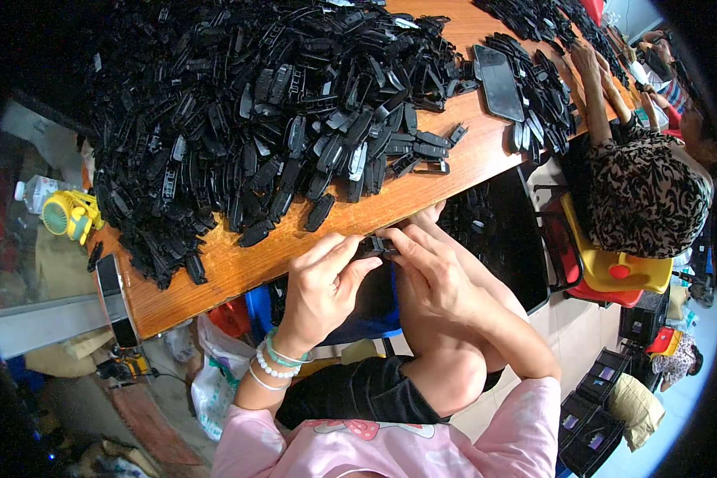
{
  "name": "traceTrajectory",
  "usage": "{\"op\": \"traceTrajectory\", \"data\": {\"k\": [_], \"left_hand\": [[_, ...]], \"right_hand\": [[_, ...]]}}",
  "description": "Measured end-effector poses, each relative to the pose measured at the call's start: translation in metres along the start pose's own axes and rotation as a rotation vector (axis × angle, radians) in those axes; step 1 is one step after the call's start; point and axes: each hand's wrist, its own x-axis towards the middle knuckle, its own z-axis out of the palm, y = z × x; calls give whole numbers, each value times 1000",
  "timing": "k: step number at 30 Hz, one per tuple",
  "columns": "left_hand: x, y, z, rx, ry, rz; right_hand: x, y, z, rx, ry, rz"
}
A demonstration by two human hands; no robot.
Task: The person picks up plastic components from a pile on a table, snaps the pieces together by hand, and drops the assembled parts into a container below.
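Between my two hands, just off the table's near edge, is a small black plastic part [377,247], partly covered by my fingers. My left hand [324,279], with bracelets at the wrist, pinches it with thumb and fingers. From the other side my right hand [434,271] grips the same part, its thumb hidden. Beyond my hands a large heap of similar black plastic parts [239,135] spreads over the wooden table [326,235]. One loose black part [320,213] lies at the heap's near edge.
A phone [498,83] lies by a smaller pile at right; another phone [116,299] sits at the table's left corner near a yellow fan [70,215]. A blue bin [260,312] stands below my hands. A co-worker in a patterned top [649,199] works at right, beside a yellow chair [625,267].
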Motion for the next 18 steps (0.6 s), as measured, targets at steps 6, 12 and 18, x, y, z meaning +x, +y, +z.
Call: {"op": "traceTrajectory", "data": {"k": [6, 12, 18], "left_hand": [[4, 7, 12, -91, 15, -111], [3, 7, 7, -521, 54, -312], [3, 2, 3, -713, -58, -278]], "right_hand": [[0, -6, 14, -84, 151, -70], [3, -10, 11, 548, 307, 346], [3, -9, 0, 491, 289, 188]]}}
